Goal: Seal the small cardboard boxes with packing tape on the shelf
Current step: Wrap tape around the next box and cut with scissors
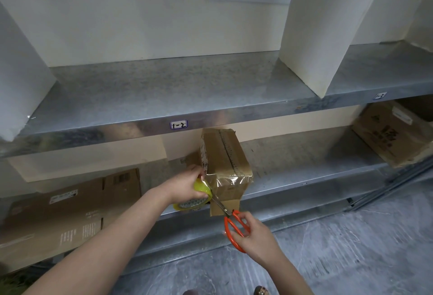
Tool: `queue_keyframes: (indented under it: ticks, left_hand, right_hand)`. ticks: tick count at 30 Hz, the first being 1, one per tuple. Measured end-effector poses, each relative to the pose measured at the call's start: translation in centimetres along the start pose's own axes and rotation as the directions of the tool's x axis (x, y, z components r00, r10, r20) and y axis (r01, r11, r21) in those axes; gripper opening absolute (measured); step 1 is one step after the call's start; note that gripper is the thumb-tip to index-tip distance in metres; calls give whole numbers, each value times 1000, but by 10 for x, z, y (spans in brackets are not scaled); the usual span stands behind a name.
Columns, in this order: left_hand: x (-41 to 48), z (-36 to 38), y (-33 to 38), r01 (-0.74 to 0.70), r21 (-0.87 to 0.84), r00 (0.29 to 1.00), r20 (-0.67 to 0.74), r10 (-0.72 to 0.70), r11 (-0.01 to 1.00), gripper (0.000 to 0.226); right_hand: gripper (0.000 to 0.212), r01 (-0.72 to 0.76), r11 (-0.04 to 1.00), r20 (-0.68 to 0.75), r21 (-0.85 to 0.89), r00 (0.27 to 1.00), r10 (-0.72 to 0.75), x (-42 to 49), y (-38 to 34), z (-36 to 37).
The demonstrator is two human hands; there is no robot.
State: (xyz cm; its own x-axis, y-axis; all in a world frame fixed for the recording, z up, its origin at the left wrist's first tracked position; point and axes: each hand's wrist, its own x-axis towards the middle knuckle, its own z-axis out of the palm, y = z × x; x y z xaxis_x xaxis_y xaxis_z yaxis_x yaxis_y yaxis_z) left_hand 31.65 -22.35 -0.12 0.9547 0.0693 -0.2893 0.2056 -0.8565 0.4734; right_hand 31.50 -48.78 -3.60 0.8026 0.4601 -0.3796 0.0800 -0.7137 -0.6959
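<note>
Low in the frame's centre, a yellow tape roll is gripped by the left hand, its strip drawn over the near end of the small cardboard box on the lower shelf. Right of it, orange scissors are held by the right hand, with the blades set at the tape. The top seam looks taped; cutting and pressing-down are judged left.

The person's arms are showing bare down to the left hand and right hand, and one foot is wearing a brownish sandal, partly cropped.
</note>
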Motion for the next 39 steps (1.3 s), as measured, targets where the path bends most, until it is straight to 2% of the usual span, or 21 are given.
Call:
queue_keyframes:
  ticks: [2,5,8,11,16,21,27,30,33,36,39]
  left_hand:
    - [0,1,1,4,8,1000,-2,-4,1000,46]
    - [-2,4,5,2,21,1000,-14,-2,1000,44]
    - [-2,8,7,16,28,999,-33,-15,999,44]
    - [-3,10,10,62,1,996,-69,-62,998,42]
    - [-8,20,18,160,-37,977,-135,-164,986,43]
    - [-14,29,28,232,-57,949,-206,-238,971,44]
    - [-15,35,43,299,-65,922,-236,-306,952,46]
    - [-18,35,51,333,-78,907,-247,-342,940,45]
    - [-21,36,57,353,-87,900,-240,-363,932,45]
    - [-23,35,61,340,-82,908,-229,-350,937,44]
    - [-23,32,61,321,-86,917,-221,-332,943,43]
  right_hand:
    - [55,85,961,-115,-264,986,-119,-6,12,-11]
    - [59,106,863,-239,-494,937,-253,-12,32,-39]
    - [50,104,826,-355,-554,868,-347,-10,70,-72]
    - [54,14,872,-399,-489,885,-238,7,106,-106]
    - [56,-21,868,-335,-496,927,-169,69,117,-139]
    - [51,53,865,-222,-499,957,-187,127,105,-147]
    - [70,141,838,0,-527,986,-166,169,109,-148]
    - [69,238,798,90,-554,970,-227,165,119,-151]
    - [64,302,769,85,-563,947,-310,150,120,-155]
    - [60,422,726,49,-543,879,-474,125,102,-150]
    - [58,560,711,44,-426,798,-602,97,73,-129]
